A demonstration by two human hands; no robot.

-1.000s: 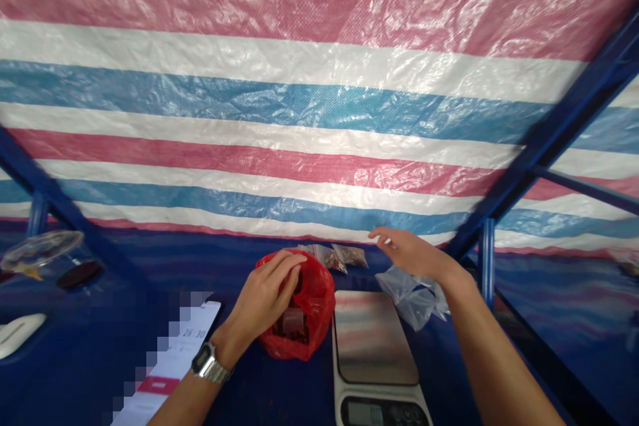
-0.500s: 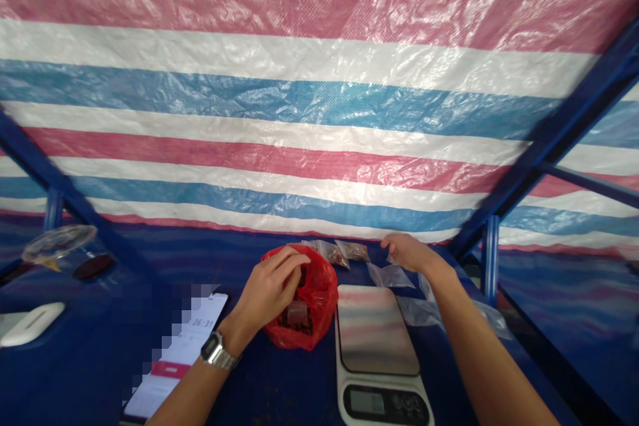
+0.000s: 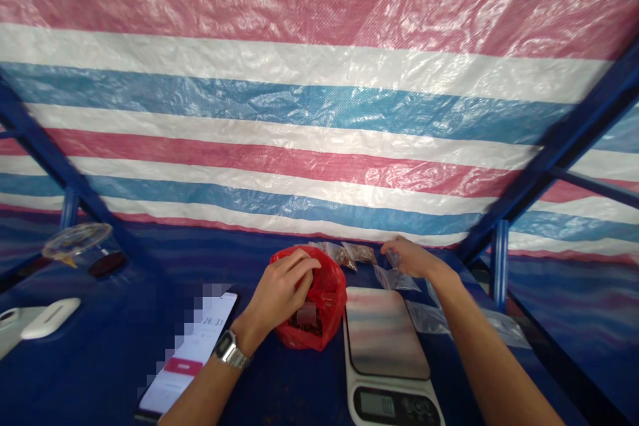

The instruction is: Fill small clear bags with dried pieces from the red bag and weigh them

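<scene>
My left hand (image 3: 282, 287), a metal watch (image 3: 232, 349) on its wrist, is over the left rim of a crumpled red plastic bag (image 3: 333, 293). Its fingers curl into the mouth of the bag, and what their tips hold is hidden. Inside lie dark loose bits and a small clear piece (image 3: 306, 314). Farther right, my right hand (image 3: 410, 258) pinches a small clear zip bag (image 3: 393, 257) at the back of the blue surface. Just below that hand lies another clear zip bag (image 3: 397, 279). Two filled zip bags, one nearer (image 3: 340, 255) and one beside it (image 3: 363, 253), lie behind the red bag.
A digital scale (image 3: 387, 333) stands between my forearms. Left of it lies a phone (image 3: 192, 359); farther left are a white case (image 3: 50, 318) and a clear plastic container (image 3: 82, 246). Flat clear bags (image 3: 429, 317) lie under my right forearm. Blue bars (image 3: 542, 160) and a striped sheet rise behind.
My right hand has lowered slightly among the clear bags, and a clear zip bag now shows at its fingers. My left hand stays at the red bag. The view has shifted slightly left.
</scene>
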